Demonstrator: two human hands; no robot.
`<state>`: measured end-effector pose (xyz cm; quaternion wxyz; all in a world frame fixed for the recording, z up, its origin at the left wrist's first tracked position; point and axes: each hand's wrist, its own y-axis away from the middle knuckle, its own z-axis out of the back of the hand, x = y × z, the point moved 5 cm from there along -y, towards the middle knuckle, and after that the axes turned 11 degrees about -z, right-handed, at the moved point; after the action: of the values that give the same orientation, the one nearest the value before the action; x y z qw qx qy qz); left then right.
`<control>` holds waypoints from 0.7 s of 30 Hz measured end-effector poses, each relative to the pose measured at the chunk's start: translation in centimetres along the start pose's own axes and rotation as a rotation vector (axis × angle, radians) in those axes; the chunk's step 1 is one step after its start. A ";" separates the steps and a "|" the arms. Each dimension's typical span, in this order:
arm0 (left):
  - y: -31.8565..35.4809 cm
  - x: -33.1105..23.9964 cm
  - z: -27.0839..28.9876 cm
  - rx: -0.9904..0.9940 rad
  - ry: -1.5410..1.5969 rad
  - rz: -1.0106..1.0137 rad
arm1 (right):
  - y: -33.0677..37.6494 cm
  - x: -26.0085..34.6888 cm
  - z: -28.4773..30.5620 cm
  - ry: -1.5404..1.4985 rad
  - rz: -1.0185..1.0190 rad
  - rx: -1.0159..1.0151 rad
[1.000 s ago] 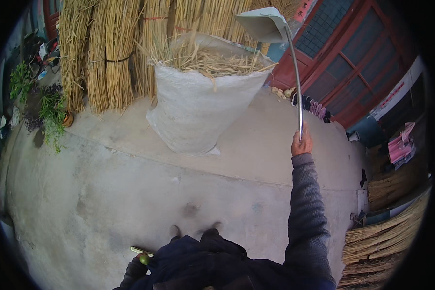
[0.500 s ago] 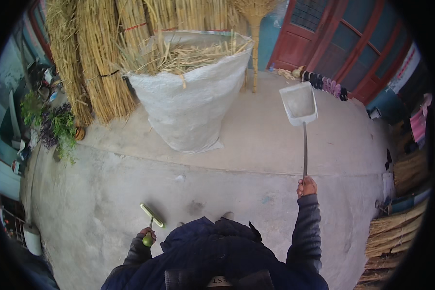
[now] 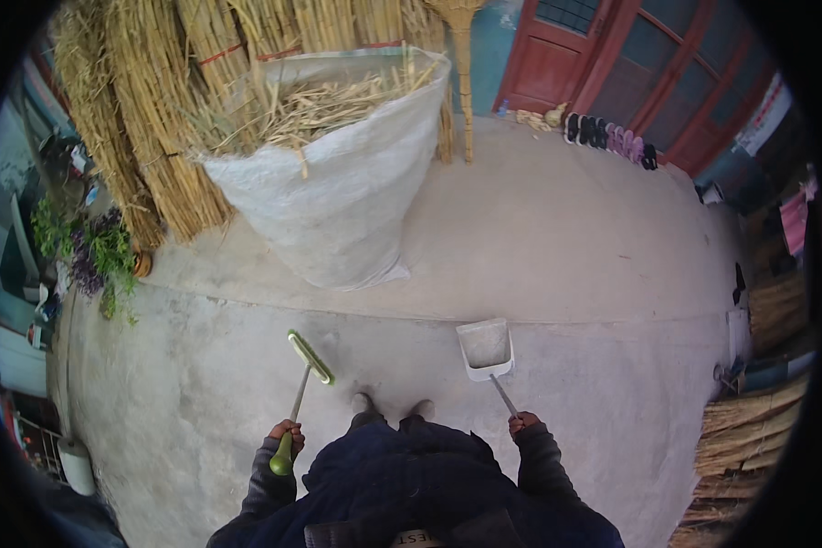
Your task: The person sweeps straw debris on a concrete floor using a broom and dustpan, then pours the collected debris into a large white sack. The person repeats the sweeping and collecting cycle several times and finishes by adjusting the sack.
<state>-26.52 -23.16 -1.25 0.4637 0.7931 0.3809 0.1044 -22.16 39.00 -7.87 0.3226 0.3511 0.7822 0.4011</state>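
Note:
My left hand (image 3: 286,433) grips the stick of a broom (image 3: 311,358) with a green and white head and a rounded green handle end. The broom's head is ahead of my left foot, close to the concrete. My right hand (image 3: 522,422) is wrapped round the grey stick of a long-handled white dustpan (image 3: 487,348). The pan faces away from me, near the seam in the floor; whether it touches the ground I cannot tell. No loose debris can be made out in it.
A big white sack (image 3: 338,196) full of dry stalks stands ahead, before tall stalk bundles (image 3: 155,119). Potted plants (image 3: 91,251) are at the left. Several slippers (image 3: 612,139) line up by the red doors (image 3: 557,68). More bundles (image 3: 749,438) lie at the right edge.
The dustpan has come back from far right toward my feet, with my right hand drawn in and lower. The broom has moved forward and slightly right. My shoes show more.

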 end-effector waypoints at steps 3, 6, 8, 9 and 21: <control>-2.2 -0.8 -1.0 0.107 0.025 0.272 | -0.5 -1.3 -0.4 -0.038 0.031 -0.077; -5.1 -2.2 -0.2 -0.083 -0.002 0.454 | 0.0 -2.8 -1.0 -0.092 0.097 -0.126; -7.0 -3.4 -1.4 0.065 -0.097 0.598 | 0.3 -3.8 -1.1 -0.166 0.143 -0.151; -8.0 -4.0 -1.8 0.029 -0.145 0.630 | 0.4 -4.3 -0.9 -0.194 0.173 -0.167; -13.2 -8.7 -4.5 -0.148 -0.233 0.673 | -0.9 -4.6 2.7 -0.325 0.230 -0.082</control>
<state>-41.53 -22.58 -7.95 0.5000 0.8448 0.0344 0.1874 -17.80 36.00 -8.84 0.4105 0.4847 0.6576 0.4050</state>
